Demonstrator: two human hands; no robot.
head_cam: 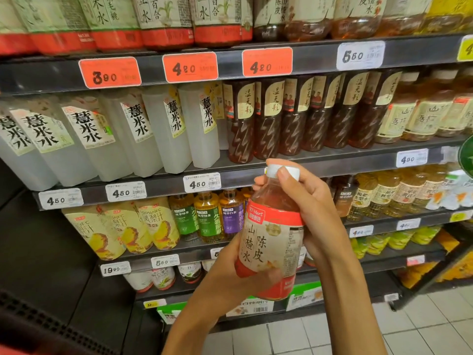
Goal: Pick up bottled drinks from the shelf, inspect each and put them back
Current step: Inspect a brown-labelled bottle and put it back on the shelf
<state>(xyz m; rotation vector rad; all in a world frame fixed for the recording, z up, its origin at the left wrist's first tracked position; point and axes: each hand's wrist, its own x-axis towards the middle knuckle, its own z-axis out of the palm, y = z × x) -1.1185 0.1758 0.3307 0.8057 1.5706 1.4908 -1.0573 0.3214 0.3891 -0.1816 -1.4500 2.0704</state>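
Here we hold the bottle [272, 242] upright before the shelf [256, 172]: our left hand [230, 275] wraps its base, our right hand [309, 208] clasps its neck and white cap [275, 170].

Both forearms are bare, with no sleeves, watch or rings visible. The left hand [231, 272] and right hand [311, 206] wear no gloves.

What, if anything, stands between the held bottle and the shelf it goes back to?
Nothing visible. The bottle is held in open air before the shelves, left hand low on it, right hand at the cap. Which gap it came from cannot be told; the matching bottles sit on the top shelf.
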